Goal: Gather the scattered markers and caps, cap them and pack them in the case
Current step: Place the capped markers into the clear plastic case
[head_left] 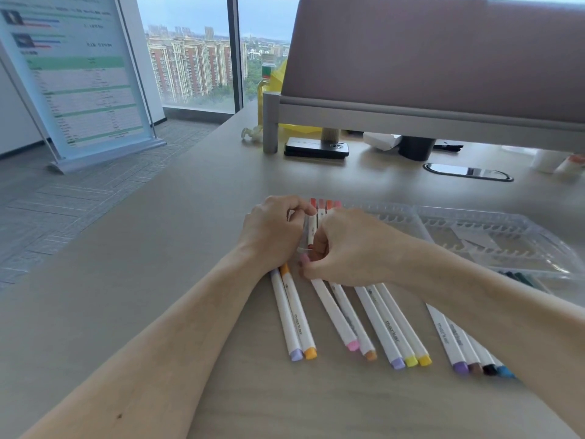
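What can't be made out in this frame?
Head view only:
Grip of the left hand and right hand on the red marker: the hands themselves cover it.
Far ends of the middle loose markers: under the right hand.
Dark markers by the case: mostly behind the right forearm.
Sign text: blurred.

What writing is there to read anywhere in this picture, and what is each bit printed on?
"marker": barrel of the orange-ended marker.
"marker": barrel of the paler yellow-ended marker.
"marker": barrels of the purple-ended marker and the brown-ended marker.
Too blurred to read: the standing sign board, the bottle label, the small print on the red-capped marker.
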Motion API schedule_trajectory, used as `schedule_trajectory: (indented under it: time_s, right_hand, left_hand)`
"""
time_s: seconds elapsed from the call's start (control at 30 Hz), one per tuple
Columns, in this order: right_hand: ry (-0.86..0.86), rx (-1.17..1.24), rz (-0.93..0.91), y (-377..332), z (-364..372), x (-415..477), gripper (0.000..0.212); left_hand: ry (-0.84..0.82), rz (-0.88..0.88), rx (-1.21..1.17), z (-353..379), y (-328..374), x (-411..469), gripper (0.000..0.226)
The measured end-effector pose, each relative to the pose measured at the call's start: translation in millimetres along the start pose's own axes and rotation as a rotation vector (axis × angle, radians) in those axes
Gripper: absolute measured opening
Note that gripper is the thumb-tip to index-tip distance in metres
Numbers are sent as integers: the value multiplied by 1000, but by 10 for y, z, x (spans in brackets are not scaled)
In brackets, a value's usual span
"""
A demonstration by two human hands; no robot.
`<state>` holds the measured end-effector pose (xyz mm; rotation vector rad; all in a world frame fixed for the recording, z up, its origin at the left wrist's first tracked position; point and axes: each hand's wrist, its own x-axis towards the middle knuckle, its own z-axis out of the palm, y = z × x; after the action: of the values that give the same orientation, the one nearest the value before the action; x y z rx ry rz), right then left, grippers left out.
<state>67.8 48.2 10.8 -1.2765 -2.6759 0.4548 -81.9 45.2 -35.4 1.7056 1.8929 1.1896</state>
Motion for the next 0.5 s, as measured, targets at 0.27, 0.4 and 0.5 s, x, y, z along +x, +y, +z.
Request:
schedule_trajectory:
  time_s: [0.27,0.4,0.5]
  right_hand:
    - [-28,551,252,150,-233,61,28]
    - [48,738,353,427,-308,149,26]
    - [126,766,390,576,-331,204,24]
  left_hand:
    - [-8,-9,3,3,-17,10,29]
    - [0,-17,-10,6,3,-1,29]
    - [3,-12,-10,7,7,-3,28]
